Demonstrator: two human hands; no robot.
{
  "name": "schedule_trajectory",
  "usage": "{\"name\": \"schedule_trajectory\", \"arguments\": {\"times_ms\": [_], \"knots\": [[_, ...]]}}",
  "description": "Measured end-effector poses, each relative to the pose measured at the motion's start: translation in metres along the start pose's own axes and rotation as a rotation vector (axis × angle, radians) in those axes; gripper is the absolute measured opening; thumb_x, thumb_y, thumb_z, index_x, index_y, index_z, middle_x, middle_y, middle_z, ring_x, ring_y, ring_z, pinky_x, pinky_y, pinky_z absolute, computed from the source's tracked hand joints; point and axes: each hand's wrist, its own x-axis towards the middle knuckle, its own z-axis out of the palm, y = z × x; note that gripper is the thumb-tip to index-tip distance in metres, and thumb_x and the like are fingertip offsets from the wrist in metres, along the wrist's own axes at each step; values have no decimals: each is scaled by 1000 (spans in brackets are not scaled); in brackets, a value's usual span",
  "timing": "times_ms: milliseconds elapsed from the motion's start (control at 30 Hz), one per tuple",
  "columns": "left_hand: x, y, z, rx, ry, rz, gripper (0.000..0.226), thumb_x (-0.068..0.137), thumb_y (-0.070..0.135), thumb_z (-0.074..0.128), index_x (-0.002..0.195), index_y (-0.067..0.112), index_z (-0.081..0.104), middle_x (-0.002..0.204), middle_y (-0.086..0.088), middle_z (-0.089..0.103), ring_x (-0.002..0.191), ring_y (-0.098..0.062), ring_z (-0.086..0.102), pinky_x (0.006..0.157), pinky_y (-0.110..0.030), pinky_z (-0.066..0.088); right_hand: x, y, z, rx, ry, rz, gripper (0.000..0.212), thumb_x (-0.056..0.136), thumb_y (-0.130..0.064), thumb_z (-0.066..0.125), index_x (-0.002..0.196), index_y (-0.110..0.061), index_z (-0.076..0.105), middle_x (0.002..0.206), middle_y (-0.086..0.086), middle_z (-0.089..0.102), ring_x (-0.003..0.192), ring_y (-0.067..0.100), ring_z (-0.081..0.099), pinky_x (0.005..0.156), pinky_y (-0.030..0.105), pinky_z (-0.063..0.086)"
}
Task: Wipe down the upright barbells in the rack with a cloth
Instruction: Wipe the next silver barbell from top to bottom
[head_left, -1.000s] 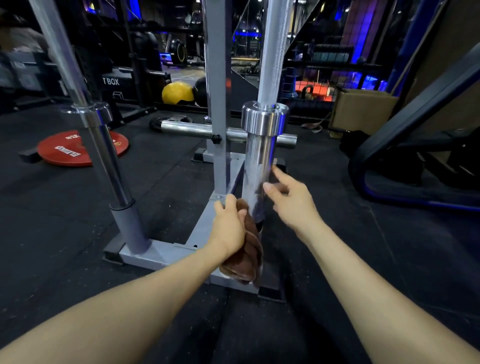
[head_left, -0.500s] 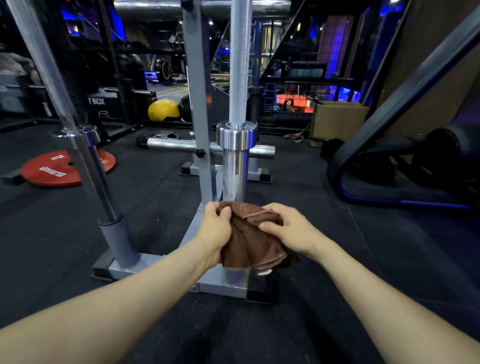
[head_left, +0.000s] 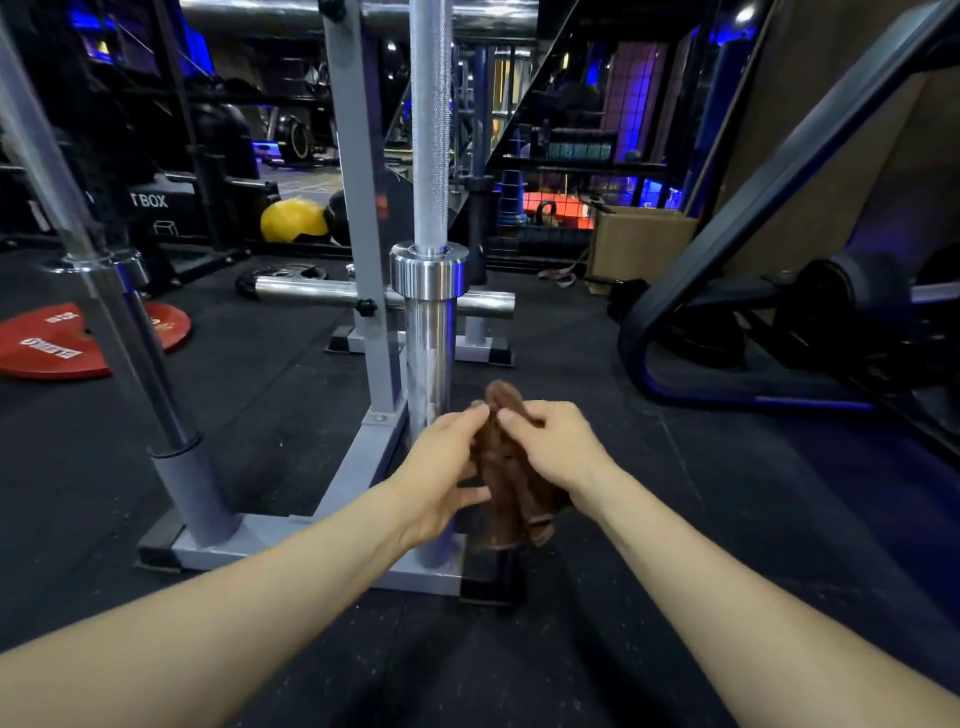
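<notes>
Presently listed: brown cloth (head_left: 506, 467), bunched and hanging, held between both hands in front of the lower sleeve of the near barbell (head_left: 429, 332). Left hand (head_left: 441, 467): grip pinched on the cloth's top edge, lower fingers spread against its side. Right hand (head_left: 553, 449): grip clamped on the cloth, thumb and forefinger pinching near the top. Barbell stands upright just behind and left of both grips, seated in the grey rack (head_left: 358, 218). Second barbell (head_left: 119, 322), tilted, well left of the left grip, in the rack's other socket. Red weight plate (head_left: 52, 343) on the floor, far left. Yellow ball (head_left: 291, 221) beyond. Cardboard box (head_left: 639, 244) far right of the grips.
</notes>
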Motion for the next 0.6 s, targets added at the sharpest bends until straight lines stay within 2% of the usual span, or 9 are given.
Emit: {"name": "schedule_trajectory", "arguments": {"times_ms": [67, 133, 200, 267, 300, 367, 433, 500, 600], "knots": [[1, 3, -2, -26, -6, 25, 25, 90, 38, 60, 105, 18, 61, 79, 5, 71, 85, -18, 66, 88, -44, 52, -8, -6, -7, 17, -250, -123, 28, 91, -3, 53, 109, -16, 69, 97, 9, 69, 91, 20, 64, 87, 31, 49], [4, 3, -5, -54, 30, 58, 14, 90, 29, 62, 101, 21, 63, 85, 0, 72, 81, -18, 66, 77, -39, 56, -12, -11, -18, 232, -390, -73, 40, 88, 8, 47, 108, -20, 68, 96, 3, 65, 90, 15, 59, 84, 28, 48], [4, 1, -4, -122, 68, 66, 12, 94, 17, 56, 103, 21, 64, 85, -4, 71, 73, -17, 67, 62, -32, 57, -10, -11, -25, 373, -316, 2, 36, 90, 9, 47, 107, -15, 68, 97, 2, 65, 85, 11, 58, 75, 20, 50], [5, 2, -2, -184, 51, 54, 14, 95, 13, 53, 102, 19, 64, 79, -3, 72, 68, -14, 68, 56, -31, 58, -4, -8, -27, 269, -123, -31, 25, 89, -1, 59, 109, -14, 65, 97, 1, 64, 82, 10, 57, 67, 11, 48], [5, 3, 0, -204, 22, 51, 13, 95, 13, 53, 99, 19, 64, 78, -3, 73, 67, -14, 69, 58, -31, 59, -4, -7, -27, 231, -79, -30, 29, 87, -10, 67, 114, -16, 61, 100, 0, 62, 85, 10, 58, 69, 11, 48], [3, 10, 1, -227, -40, 66, 13, 95, 14, 53, 97, 18, 65, 79, -3, 73, 69, -15, 70, 62, -33, 59, -3, -6, -25, 324, -143, 55, 46, 80, -24, 74, 121, -16, 54, 108, 2, 64, 92, 13, 64, 76, 20, 52], [1, 15, -4, -168, -61, 117, 13, 94, 15, 54, 102, 17, 65, 83, -4, 73, 72, -16, 69, 65, -33, 59, -7, -8, -22, 491, -235, 128, 39, 82, -21, 71, 115, -7, 60, 105, 11, 70, 90, 20, 68, 80, 30, 56], [0, 15, -11, 11, -6, 187, 19, 92, 17, 59, 110, 12, 64, 92, -6, 72, 79, -19, 69, 69, -32, 59, -7, -10, -18, 540, -270, 130, 26, 84, -13, 68, 109, -4, 64, 102, 15, 71, 89, 24, 69, 80, 33, 57], [4, 11, -26, 274, 175, 304, 25, 87, 23, 67, 110, 12, 64, 97, -4, 69, 88, -20, 66, 79, -36, 54, -3, -11, -9, 534, -223, 176, 28, 85, -10, 68, 111, -3, 64, 99, 14, 72, 86, 25, 69, 74, 34, 57]]}}
